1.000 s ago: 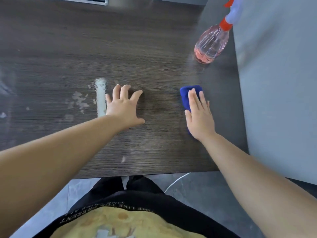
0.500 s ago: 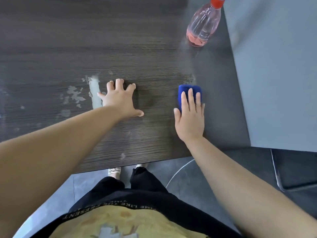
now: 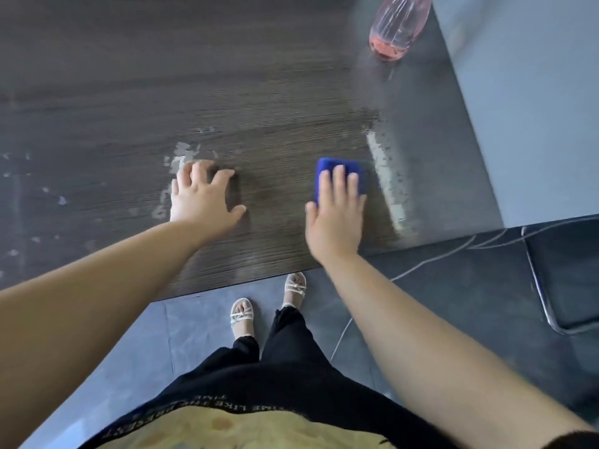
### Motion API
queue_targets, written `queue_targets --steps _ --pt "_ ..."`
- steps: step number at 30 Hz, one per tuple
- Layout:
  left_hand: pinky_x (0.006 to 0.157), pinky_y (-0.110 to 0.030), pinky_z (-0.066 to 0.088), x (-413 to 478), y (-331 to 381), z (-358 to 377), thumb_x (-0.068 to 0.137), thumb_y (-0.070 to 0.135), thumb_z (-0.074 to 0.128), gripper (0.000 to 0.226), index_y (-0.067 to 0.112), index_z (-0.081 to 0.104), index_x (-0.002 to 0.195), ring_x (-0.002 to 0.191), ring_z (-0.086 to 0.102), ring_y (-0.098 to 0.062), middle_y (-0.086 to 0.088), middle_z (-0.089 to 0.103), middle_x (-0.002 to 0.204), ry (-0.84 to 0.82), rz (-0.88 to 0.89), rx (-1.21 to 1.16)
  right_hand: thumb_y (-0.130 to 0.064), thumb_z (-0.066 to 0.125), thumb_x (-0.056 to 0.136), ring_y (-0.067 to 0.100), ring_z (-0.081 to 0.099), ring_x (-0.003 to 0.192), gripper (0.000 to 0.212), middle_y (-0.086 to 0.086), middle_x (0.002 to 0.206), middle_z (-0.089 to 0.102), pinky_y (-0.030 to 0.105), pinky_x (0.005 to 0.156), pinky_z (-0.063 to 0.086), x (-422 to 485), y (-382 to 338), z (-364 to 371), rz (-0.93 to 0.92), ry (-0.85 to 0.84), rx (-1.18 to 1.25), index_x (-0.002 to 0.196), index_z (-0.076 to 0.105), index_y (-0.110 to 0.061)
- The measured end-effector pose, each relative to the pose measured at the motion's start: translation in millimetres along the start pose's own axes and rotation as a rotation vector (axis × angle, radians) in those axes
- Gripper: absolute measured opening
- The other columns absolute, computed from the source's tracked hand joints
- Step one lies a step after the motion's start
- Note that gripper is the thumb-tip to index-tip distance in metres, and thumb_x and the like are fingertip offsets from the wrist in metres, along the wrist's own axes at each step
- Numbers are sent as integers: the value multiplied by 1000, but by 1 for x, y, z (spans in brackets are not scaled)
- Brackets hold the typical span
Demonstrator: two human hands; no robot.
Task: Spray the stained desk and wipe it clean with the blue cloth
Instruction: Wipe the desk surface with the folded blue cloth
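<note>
The dark wood-grain desk (image 3: 275, 92) fills the upper view. A folded blue cloth (image 3: 337, 168) lies on it near the front edge, with my right hand (image 3: 335, 218) pressed flat on top, fingers over the cloth. My left hand (image 3: 202, 196) rests flat on the desk to the left, fingers spread, holding nothing. Whitish stains (image 3: 180, 157) show just beyond my left hand. A pale wet streak (image 3: 387, 179) runs front to back right of the cloth. The pink spray bottle (image 3: 397, 27) stands at the far right, its top cut off by the frame.
A grey wall (image 3: 525, 92) borders the desk's right edge. A black chair with a metal frame (image 3: 564, 280) stands on the dark floor at the right. Smaller pale specks (image 3: 61, 199) dot the desk's left part. My feet in white sandals (image 3: 241, 314) are below the front edge.
My right hand has slid the blue cloth leftward and toward me, leaving a pale wet streak on its right. The view has tipped down, so the bottle's top is cut off.
</note>
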State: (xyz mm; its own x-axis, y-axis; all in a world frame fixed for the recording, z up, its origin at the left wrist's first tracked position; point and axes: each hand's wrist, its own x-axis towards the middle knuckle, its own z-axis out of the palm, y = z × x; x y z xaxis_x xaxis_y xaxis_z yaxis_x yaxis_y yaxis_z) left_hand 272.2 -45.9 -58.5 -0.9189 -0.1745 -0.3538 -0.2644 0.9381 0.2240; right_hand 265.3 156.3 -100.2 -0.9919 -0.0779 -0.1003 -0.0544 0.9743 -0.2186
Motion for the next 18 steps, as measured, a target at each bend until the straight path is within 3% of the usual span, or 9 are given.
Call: queue_targets --steps 4,6,7,11,13,14,18 --pt "113 -49 18 -11 -35 -2 76 55 64 79 28 32 142 139 11 -32 -7 23 148 31 -28 26 -34 33 90 31 26 140 56 6 152 32 53 109 26 -32 -14 4 -654 -182 -69 143 38 -16" --pt "113 -50 15 -16 -48 -6 69 65 66 93 32 24 145 140 8 -33 -6 18 151 -26 -32 51 -33 32 91 30 24 141 55 4 153 30 54 109 25 -16 15 -4 -735 -187 -118 143 37 -18" --pt "113 -50 14 -19 -54 -8 66 68 67 99 34 21 146 140 6 -33 -5 15 152 -63 -37 66 -31 32 93 30 20 142 54 4 155 26 56 110 23 -6 26 -7 -642 -191 -128 145 33 -18" --pt "115 -52 16 -28 -68 -7 56 72 71 113 37 14 146 141 5 -32 -3 7 154 -153 -33 85 -31 32 100 27 -1 146 56 2 159 4 50 117 9 18 2 -5 92 -40 -30 151 12 -20" --pt "114 -53 17 -29 -70 -7 55 73 71 115 36 11 147 141 5 -32 -3 6 155 -168 -12 119 -36 32 99 27 -3 145 59 3 159 1 48 116 6 7 -47 5 198 -31 1 151 9 -20" --pt "114 -53 18 -28 -69 -7 55 73 70 116 36 10 147 141 5 -32 -3 6 155 -169 -8 135 -36 33 99 28 -1 145 59 4 159 3 48 116 7 -2 -67 10 93 -39 4 151 10 -19" --pt "112 -56 19 -26 -68 -7 54 73 71 120 33 8 148 141 6 -32 -5 7 155 -188 -5 150 -35 34 92 32 26 140 54 7 152 32 53 109 25 -33 -56 10 -710 -191 -40 143 38 -16"
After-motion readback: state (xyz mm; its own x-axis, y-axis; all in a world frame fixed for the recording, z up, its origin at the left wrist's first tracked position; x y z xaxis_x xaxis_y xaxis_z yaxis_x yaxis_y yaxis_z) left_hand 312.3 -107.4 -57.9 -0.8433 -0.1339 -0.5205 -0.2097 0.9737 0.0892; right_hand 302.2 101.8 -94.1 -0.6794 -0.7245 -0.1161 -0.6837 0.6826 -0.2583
